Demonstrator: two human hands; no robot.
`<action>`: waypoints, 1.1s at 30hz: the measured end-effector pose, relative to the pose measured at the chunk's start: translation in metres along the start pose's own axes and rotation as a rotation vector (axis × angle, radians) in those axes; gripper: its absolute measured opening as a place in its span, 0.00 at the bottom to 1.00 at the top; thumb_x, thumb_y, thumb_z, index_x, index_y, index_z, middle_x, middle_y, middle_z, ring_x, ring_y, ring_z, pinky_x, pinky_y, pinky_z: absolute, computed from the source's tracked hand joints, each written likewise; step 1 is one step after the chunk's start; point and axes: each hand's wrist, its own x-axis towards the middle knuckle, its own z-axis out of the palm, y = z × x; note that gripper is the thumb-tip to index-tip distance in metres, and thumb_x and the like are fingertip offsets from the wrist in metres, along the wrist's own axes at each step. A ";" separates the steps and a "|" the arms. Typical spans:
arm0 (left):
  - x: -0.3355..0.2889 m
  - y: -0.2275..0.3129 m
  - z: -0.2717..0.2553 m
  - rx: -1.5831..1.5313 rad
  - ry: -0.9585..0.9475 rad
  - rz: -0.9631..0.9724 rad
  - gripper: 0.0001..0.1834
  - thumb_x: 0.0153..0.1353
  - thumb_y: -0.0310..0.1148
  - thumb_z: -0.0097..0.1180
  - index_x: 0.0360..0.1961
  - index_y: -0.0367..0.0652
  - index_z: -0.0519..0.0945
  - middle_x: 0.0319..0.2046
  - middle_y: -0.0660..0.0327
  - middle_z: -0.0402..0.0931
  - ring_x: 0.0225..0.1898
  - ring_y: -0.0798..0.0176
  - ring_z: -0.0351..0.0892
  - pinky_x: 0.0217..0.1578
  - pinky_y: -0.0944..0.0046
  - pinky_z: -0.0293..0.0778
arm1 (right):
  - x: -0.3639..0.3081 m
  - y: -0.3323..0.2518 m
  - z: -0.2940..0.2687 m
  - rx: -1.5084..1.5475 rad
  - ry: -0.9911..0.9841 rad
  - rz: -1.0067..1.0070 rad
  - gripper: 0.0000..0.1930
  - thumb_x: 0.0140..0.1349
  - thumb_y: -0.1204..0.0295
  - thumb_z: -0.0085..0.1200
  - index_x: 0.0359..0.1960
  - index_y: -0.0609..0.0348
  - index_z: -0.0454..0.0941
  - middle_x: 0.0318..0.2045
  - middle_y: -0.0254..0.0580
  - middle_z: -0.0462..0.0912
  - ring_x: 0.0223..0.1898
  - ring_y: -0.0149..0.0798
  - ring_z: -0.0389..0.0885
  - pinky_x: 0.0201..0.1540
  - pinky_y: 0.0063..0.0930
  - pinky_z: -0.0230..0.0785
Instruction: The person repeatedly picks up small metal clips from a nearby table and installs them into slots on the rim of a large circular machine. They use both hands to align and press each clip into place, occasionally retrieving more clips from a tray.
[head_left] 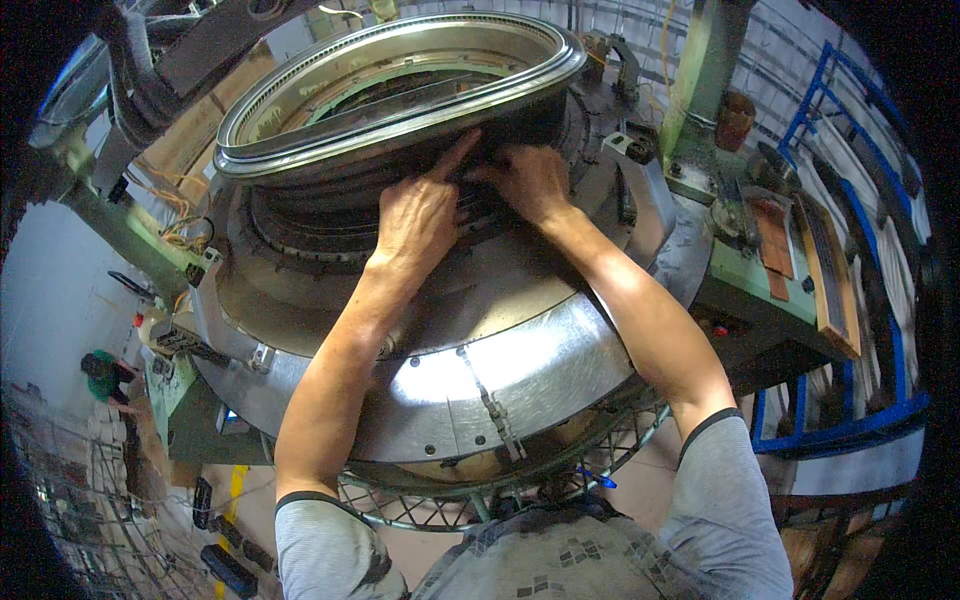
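Both arms reach forward over a large round metal machine to the dark, ridged wall below a shiny metal ring. My left hand lies against that dark wall with its index finger stretched up and to the right; its other fingers are curled and partly hidden. Just right of it, my right hand is bent at the same wall, fingers curled inward toward the left hand's fingertip. Whatever is between the right fingers is too dark to make out. The ring stands raised and looks tilted, its hollow inside showing.
Upright metal brackets stand around the machine's rim. A green bench with a wooden-edged tray is at the right, before a blue rack of pale rolls. Another person is far left. Dark arms hang at the upper left.
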 end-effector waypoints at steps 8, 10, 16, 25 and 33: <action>-0.004 -0.010 0.004 -0.069 -0.014 0.038 0.36 0.45 0.23 0.67 0.61 0.43 0.79 0.71 0.60 0.64 0.42 0.45 0.87 0.43 0.53 0.85 | -0.006 -0.005 0.004 1.091 -0.150 0.265 0.15 0.61 0.60 0.66 0.41 0.58 0.86 0.36 0.43 0.88 0.34 0.35 0.85 0.38 0.35 0.77; -0.005 -0.010 0.005 -0.069 0.000 0.022 0.33 0.46 0.23 0.66 0.58 0.41 0.81 0.74 0.62 0.59 0.43 0.45 0.86 0.44 0.53 0.85 | -0.008 -0.004 0.002 1.372 -0.305 0.411 0.12 0.63 0.65 0.65 0.43 0.57 0.85 0.37 0.40 0.88 0.35 0.33 0.83 0.38 0.31 0.76; -0.006 -0.009 0.006 -0.091 -0.053 -0.024 0.33 0.47 0.21 0.64 0.59 0.43 0.80 0.74 0.63 0.60 0.45 0.44 0.86 0.46 0.51 0.84 | -0.002 -0.008 -0.006 1.439 -0.291 0.387 0.09 0.67 0.68 0.61 0.44 0.56 0.85 0.38 0.36 0.88 0.33 0.31 0.80 0.38 0.27 0.74; -0.005 -0.006 0.004 -0.099 -0.041 -0.022 0.28 0.48 0.21 0.66 0.55 0.42 0.83 0.72 0.62 0.64 0.42 0.43 0.86 0.44 0.51 0.85 | -0.002 -0.009 -0.006 1.519 -0.310 0.398 0.10 0.69 0.69 0.58 0.47 0.56 0.84 0.42 0.36 0.88 0.36 0.32 0.80 0.41 0.25 0.75; -0.019 -0.019 0.015 -0.230 0.066 0.019 0.13 0.49 0.21 0.64 0.39 0.37 0.88 0.66 0.60 0.73 0.39 0.45 0.88 0.38 0.51 0.86 | 0.000 -0.003 0.002 1.786 -0.345 0.613 0.13 0.66 0.72 0.55 0.50 0.61 0.83 0.43 0.39 0.87 0.36 0.35 0.82 0.40 0.29 0.77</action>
